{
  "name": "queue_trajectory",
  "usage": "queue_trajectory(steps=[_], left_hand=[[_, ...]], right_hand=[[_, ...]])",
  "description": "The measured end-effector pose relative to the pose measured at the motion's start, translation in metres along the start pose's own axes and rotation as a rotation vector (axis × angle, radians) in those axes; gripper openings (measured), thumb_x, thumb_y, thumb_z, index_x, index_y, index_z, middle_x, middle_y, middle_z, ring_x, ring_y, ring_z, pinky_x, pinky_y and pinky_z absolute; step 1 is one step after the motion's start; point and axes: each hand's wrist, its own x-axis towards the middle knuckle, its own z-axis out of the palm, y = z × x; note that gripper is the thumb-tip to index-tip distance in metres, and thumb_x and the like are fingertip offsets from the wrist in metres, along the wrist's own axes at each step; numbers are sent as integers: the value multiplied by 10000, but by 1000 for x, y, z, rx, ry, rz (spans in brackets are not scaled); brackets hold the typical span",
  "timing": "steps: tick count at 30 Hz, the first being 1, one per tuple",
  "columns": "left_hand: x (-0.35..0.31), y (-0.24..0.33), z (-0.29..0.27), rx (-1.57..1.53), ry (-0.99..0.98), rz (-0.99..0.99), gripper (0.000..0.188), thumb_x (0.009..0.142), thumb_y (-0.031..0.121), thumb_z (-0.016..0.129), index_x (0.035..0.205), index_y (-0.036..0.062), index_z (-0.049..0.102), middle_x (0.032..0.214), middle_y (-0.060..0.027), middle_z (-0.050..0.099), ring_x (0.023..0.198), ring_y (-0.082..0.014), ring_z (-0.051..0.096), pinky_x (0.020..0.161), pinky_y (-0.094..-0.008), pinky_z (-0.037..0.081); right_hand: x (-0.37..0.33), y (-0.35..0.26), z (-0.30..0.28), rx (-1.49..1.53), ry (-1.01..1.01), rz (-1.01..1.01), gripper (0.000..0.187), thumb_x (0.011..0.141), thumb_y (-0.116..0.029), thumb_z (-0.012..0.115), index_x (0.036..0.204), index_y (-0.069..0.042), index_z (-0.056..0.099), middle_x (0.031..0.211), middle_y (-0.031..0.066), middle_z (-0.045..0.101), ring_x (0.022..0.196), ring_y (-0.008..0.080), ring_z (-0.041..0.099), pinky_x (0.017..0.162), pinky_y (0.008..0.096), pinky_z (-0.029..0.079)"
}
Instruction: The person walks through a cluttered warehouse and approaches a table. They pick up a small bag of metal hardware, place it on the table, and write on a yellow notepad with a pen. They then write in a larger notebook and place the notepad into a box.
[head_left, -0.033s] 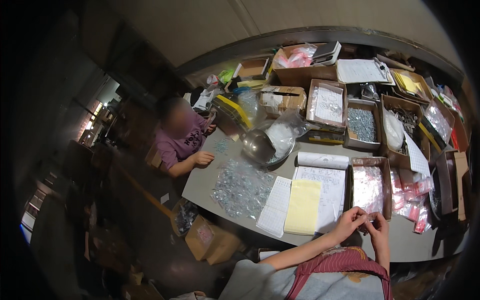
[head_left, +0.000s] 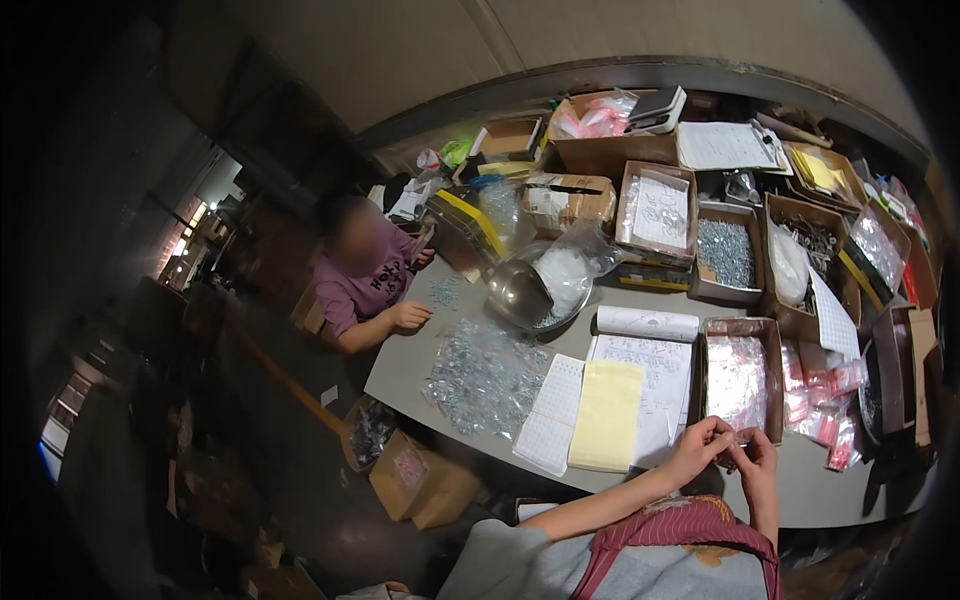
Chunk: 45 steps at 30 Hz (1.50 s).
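Observation:
My left hand point(head_left: 704, 441) and my right hand point(head_left: 755, 454) meet at the near edge of a cardboard box point(head_left: 775, 395). Both are closed, with thumbs and fingertips pinched together. Whatever lies between them is too small to make out. Clear shiny plastic bags point(head_left: 735, 378) fill the box just beyond my fingers. Right of it lie several small clear bags with red-and-white parts point(head_left: 828, 425). To the left of my hands are an open notebook point(head_left: 662, 375), a yellow paper pad point(head_left: 607, 413) and a white gridded sheet point(head_left: 548, 412).
A heap of small bags with metal pieces point(head_left: 485, 377) spreads over the table point(head_left: 405, 365). Behind it sits a metal bowl point(head_left: 520, 290). Stacked boxes, one of screws point(head_left: 726, 250), line the back. A person in a purple shirt point(head_left: 368, 270) sits at the far left.

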Motion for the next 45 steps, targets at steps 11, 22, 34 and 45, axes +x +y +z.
queue_trajectory(steps=[11,22,34,45], left_hand=[[0,13,-1,682,162,291,152,965,171,586,979,20,601,809,-108,644,709,-229,619,637,-354,494],[-7,28,2,962,165,606,100,912,130,606,903,31,591,808,-146,625,778,-345,637,673,-427,503],[-10,38,3,1075,168,754,74,861,72,646,893,25,599,787,-122,612,737,-309,626,647,-393,499],[-12,41,1,996,177,752,66,855,50,640,896,9,608,780,-148,610,735,-330,622,652,-408,494]], right_hand=[[1,6,1,-10,-40,-34,150,917,-106,690,998,-12,606,833,16,648,709,67,600,541,213,465],[-1,-3,2,-220,12,-223,105,898,-58,661,910,22,595,801,42,615,767,106,565,687,259,465],[-5,-9,3,-450,7,-344,104,943,-62,597,913,36,584,828,76,589,785,117,539,684,270,446],[-9,-13,8,-592,56,-509,73,794,-6,585,816,23,521,782,171,532,749,345,530,691,407,431]])
